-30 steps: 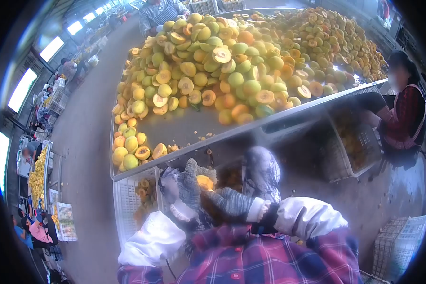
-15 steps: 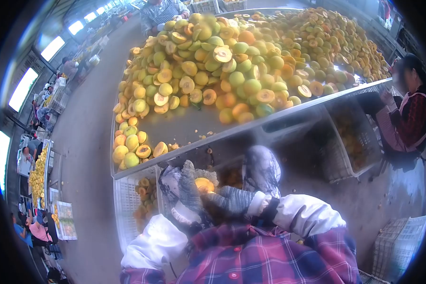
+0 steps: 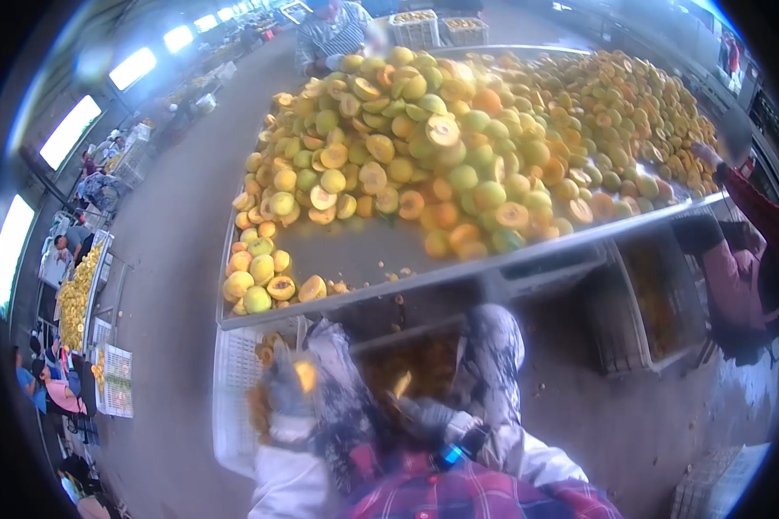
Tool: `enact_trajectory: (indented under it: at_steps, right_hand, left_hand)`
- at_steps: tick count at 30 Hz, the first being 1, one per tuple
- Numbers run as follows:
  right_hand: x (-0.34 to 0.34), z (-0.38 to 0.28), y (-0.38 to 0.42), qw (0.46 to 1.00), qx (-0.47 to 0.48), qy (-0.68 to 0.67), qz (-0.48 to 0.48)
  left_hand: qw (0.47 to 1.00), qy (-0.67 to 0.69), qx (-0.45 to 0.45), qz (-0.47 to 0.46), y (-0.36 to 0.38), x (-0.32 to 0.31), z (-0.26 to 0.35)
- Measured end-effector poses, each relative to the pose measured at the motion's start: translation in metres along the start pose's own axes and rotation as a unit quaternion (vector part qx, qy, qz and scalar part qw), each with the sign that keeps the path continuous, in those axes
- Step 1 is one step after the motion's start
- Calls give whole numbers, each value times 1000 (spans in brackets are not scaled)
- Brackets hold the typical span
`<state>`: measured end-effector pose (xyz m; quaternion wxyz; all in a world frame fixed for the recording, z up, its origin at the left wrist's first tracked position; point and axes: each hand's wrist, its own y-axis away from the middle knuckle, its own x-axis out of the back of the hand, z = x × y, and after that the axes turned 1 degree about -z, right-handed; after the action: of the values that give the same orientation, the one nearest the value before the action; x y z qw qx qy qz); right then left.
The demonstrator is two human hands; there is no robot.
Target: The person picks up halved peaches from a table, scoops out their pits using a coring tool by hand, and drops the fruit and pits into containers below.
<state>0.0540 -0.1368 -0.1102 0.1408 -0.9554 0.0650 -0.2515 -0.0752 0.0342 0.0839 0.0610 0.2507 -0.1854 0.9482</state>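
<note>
My left hand (image 3: 287,394), in a grey knit glove, is over the white crate at my left, blurred by motion. A bright orange-yellow peach half (image 3: 305,375) shows against its fingers. My right hand (image 3: 426,417), also gloved, is in front of my lap with its fingers closed. A yellow peach piece (image 3: 402,384) sticks up at its fingertips; blur hides its exact shape. Ahead of both hands, the metal table (image 3: 355,245) bears a large heap of halved yellow-green peaches (image 3: 376,147).
A white crate (image 3: 234,406) with peach pieces stands at my left, below the table edge. Another container (image 3: 411,359) sits between my knees. To the right are a large crate (image 3: 619,320) and a seated co-worker (image 3: 744,268). Another person (image 3: 333,39) works behind the heap.
My hands were together around one peach and are now apart, the left over the side crate, the right by my lap. The view has shifted; the right co-worker's arm now reaches to the heap.
</note>
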Motion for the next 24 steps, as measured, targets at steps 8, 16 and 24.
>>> enact_trajectory:
  at_steps: [8, 16, 24]
  right_hand:
    - [18, -16, -34, 901, -261, -249, -242]
    - [38, -8, -46, 880, -335, -279, -189]
    - [48, -17, -45, 881, -343, -292, -143]
  left_hand:
    - [989, -139, -45, -25, -152, -23, 34]
    - [923, -358, -84, -113, -310, -214, -56]
    - [975, -166, -138, -59, -266, -186, -42]
